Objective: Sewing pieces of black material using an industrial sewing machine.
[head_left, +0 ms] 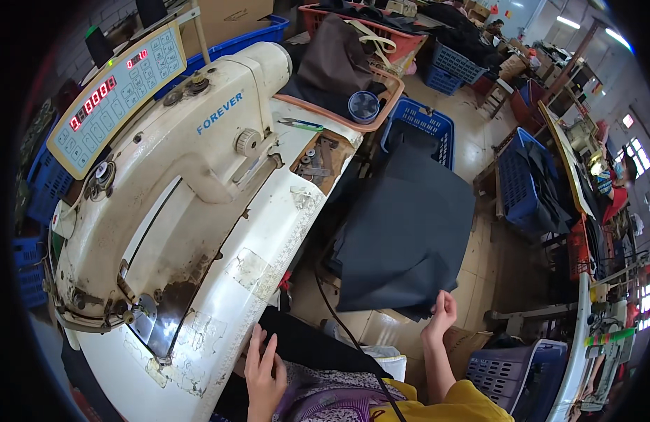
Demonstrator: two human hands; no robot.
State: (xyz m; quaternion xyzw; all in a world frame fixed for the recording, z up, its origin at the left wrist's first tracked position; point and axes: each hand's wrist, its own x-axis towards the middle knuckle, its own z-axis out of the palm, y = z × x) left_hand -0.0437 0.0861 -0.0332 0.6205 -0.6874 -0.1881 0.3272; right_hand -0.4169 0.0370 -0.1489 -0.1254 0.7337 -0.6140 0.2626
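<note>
My right hand (439, 318) pinches the near right corner of a dark fabric piece (402, 232), which lies on top of a stack to the right of the sewing table. The layers below are mostly hidden. At the front edge of the white sewing table (268, 239), my left hand (265, 369) has its fingers stretched and slightly apart, holding nothing. A cream industrial sewing machine (177, 141) fills the left side of the tabletop, its needle area near the lower left.
Green-handled thread snips (301, 124) lie by a recess with small metal parts (316, 159). Behind are an orange basket (391, 98) of dark cloth and a blue basket (437, 121). A purple-grey crate (507, 373) stands lower right. A cable (332, 302) hangs before me.
</note>
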